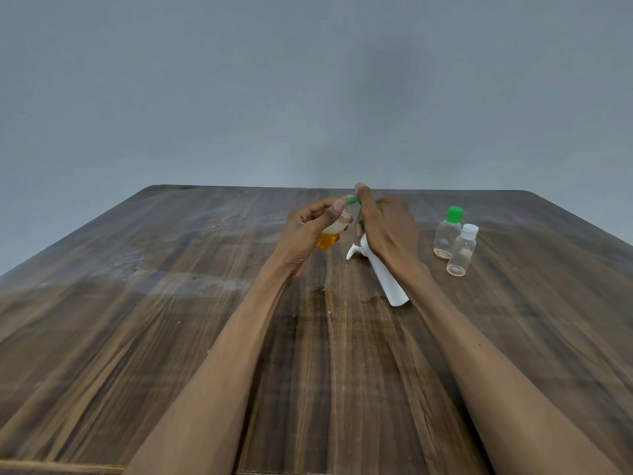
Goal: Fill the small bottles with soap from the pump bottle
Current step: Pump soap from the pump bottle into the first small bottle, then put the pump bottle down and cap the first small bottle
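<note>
**Three small bottles, one pump bottle, two hands at work**

Three small bottles are in view, plus one white pump bottle and one green cap held loose from its bottle. Two hands meet near the table's middle, toward its far edge.

The left hand (pixel 308 228) grips a small clear bottle (pixel 330 234), fingers and thumb curled round its body. It is lifted off the wooden table (pixel 171 303) and tilted, neck leaning toward 1 o'clock. Amber soap fills its lower part; the upper part looks pale and cloudy. Its mouth is uncapped.

The right hand (pixel 387 228) sits just at 3 o'clock of that bottle, its fingers pinching a green cap (pixel 352 200) right at the bottle's neck. Whether the cap touches the neck cannot be told.

The pump bottle (pixel 385 279) is white, slim, and leans with its base toward 5 o'clock; its nozzle points to 9 o'clock. The right hand and wrist cover its upper part.

At 3 o'clock of the hands, well apart from them, two small clear bottles stand upright and nearly touching: a green-capped bottle (pixel 448 234) behind, a white-capped bottle (pixel 462 252) in front. Both look almost empty, with a faint yellowish trace at the bottom.
</note>
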